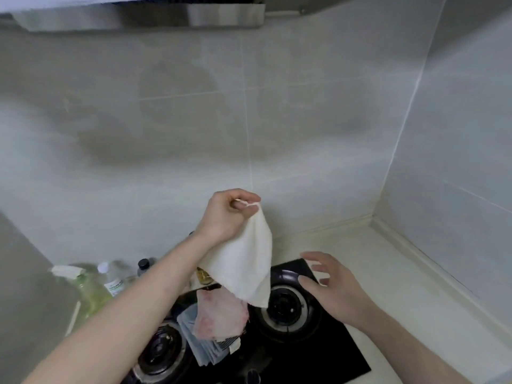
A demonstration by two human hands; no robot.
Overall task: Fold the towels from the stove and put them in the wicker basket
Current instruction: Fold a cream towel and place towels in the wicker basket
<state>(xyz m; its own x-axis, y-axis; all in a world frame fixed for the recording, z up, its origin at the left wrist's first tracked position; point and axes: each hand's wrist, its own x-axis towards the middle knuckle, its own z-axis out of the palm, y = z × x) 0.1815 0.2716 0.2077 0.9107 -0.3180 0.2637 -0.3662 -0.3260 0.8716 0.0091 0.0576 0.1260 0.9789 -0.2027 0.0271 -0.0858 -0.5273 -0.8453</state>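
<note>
Left hand (225, 214) raised above black glass gas stove (332, 353), pinching corner of hanging white cloth towel (246, 264). Right hand (331, 285) beside it, fingers spread, empty. On stove between two burners: one pink towel (219, 314), one grey-blue towel (199, 345). Three towels total.

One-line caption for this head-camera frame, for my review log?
Left hand pinches a white towel by its corner above the gas stove; open right hand reaches toward it; pink and grey towels wait below.
</note>
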